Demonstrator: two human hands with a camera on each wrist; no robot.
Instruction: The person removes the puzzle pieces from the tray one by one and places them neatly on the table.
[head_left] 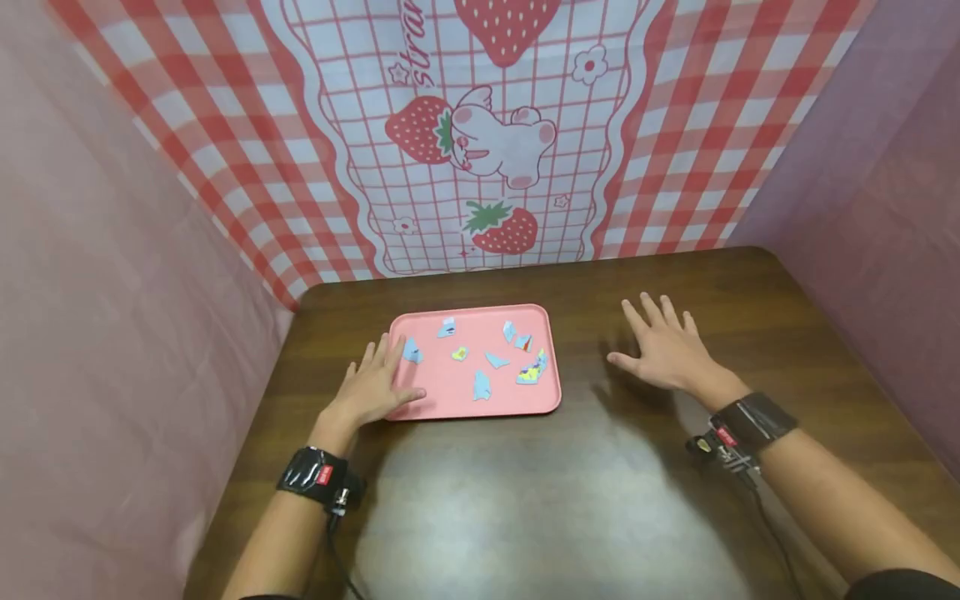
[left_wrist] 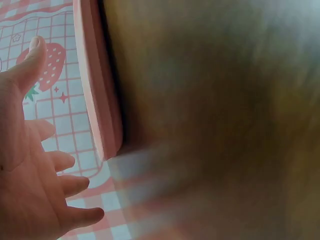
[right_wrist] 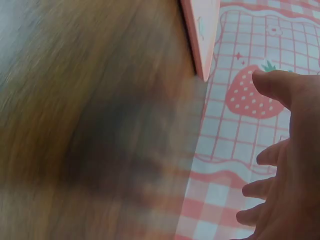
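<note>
A pink tray [head_left: 442, 403] lies on the table, with several small flat pieces of irregular outline spread over it. Most are light blue, such as the piece [head_left: 482, 386] near the front side. One yellowish piece [head_left: 460, 354] lies mid-tray, and a blue piece with yellow patches [head_left: 532, 369] lies at the right. My left hand [head_left: 372, 388], fingers spread, overlaps the tray's left edge and holds nothing. To the right of the tray, my right hand [head_left: 670, 350] is over the bare wood with fingers spread, its shadow beneath; it holds nothing either.
The dark wooden table [head_left: 570, 500] backs onto a cloth [head_left: 345, 150] printed with strawberries and red checks. Pink cloth [head_left: 120, 275] hangs on the left, more on the right. Each wrist wears a black band [head_left: 753, 422] with a small camera and cable.
</note>
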